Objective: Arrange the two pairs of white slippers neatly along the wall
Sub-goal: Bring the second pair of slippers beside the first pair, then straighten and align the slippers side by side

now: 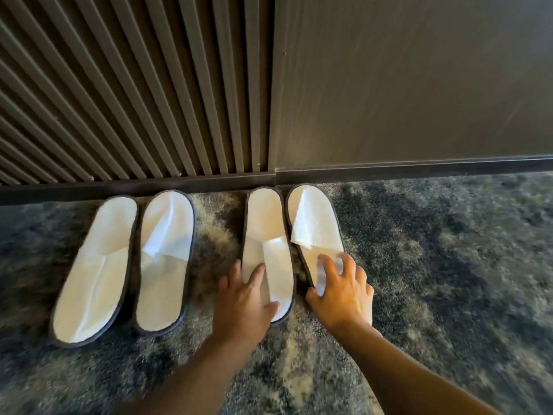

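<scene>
Two pairs of flat white slippers with dark edging lie on the carpet, one end against the baseboard. The left pair (pixel 98 265) (pixel 164 259) lies side by side, slightly slanted. The right pair sits closer together: my left hand (pixel 245 301) rests flat on the near end of its left slipper (pixel 264 235), fingers spread. My right hand (pixel 344 292) is clawed over the near end of its right slipper (pixel 314 223), fingertips pressing on it. Both near ends are partly hidden by my hands.
A dark baseboard (pixel 389 172) runs along the wall. Above it are vertical wooden slats (pixel 134 100) on the left and a plain panel (pixel 419 85) on the right. Mottled grey-blue carpet (pixel 449 265) stretches to the right and toward me.
</scene>
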